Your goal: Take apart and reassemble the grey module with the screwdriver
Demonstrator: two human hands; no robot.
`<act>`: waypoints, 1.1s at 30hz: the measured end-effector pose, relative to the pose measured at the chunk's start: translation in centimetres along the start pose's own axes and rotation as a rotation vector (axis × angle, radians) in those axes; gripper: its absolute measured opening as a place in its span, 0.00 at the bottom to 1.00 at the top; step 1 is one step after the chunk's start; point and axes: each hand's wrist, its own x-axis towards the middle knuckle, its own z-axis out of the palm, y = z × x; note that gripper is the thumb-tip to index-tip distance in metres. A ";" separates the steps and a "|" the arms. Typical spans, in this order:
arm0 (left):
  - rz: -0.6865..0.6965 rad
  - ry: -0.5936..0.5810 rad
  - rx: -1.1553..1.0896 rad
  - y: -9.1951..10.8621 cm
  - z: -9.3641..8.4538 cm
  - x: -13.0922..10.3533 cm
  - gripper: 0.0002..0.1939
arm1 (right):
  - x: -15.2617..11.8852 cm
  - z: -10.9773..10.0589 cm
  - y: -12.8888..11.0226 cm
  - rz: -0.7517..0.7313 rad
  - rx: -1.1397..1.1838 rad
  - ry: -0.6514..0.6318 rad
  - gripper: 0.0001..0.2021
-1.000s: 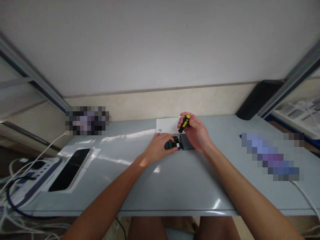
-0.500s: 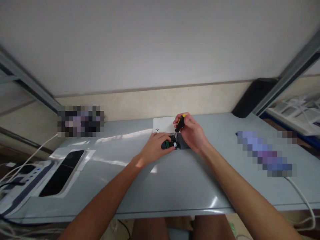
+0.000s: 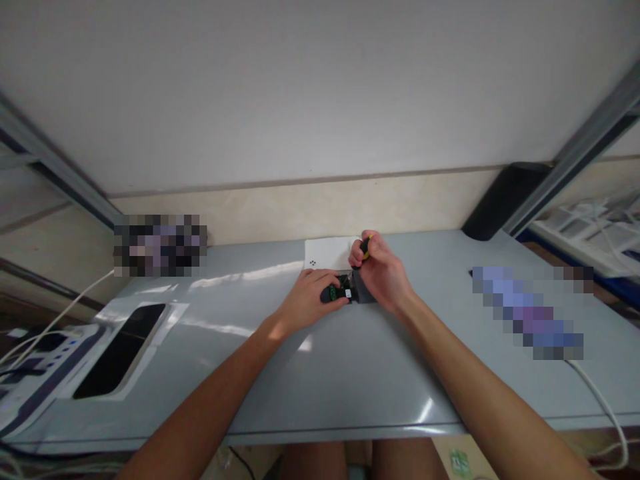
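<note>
My left hand (image 3: 309, 295) is closed around the left end of a small dark electronic device (image 3: 361, 293) on the table, thumb at the near edge and fingers at the far edge. A green circuit board (image 3: 333, 293) and a small white label show on the device's open face. In my right hand (image 3: 389, 275) is a screwdriver (image 3: 365, 248) with a black and yellow handle, its tip end pointing down at the middle of the device. The tip itself is too small to make out. Behind the hands lies a white paper sheet (image 3: 327, 252) with several tiny dark pieces (image 3: 313, 263) on its left corner.
A black phone (image 3: 123, 350) lies on white paper at the left, beside a pale power strip (image 3: 47, 380) with cables. A dark cylinder (image 3: 505, 200) leans at the back right. Blurred-out objects sit at the left back and right. A white cable (image 3: 600, 393) crosses the right edge.
The screwdriver handle has turned in my right fingers, which now curl more tightly round it. My left hand stays on the device. The view has shifted slightly.
</note>
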 end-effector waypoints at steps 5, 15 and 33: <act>0.009 -0.007 0.007 -0.1 -0.1 -0.1 0.11 | 0.2 -0.5 -0.1 -0.025 -0.088 0.015 0.19; -0.058 0.009 0.002 -0.2 0.2 0.0 0.16 | -0.1 0.3 -0.2 0.014 -0.004 -0.006 0.20; 0.012 -0.025 0.018 0.0 -0.3 -0.1 0.14 | 0.5 -1.1 -0.4 -0.042 -0.130 0.050 0.20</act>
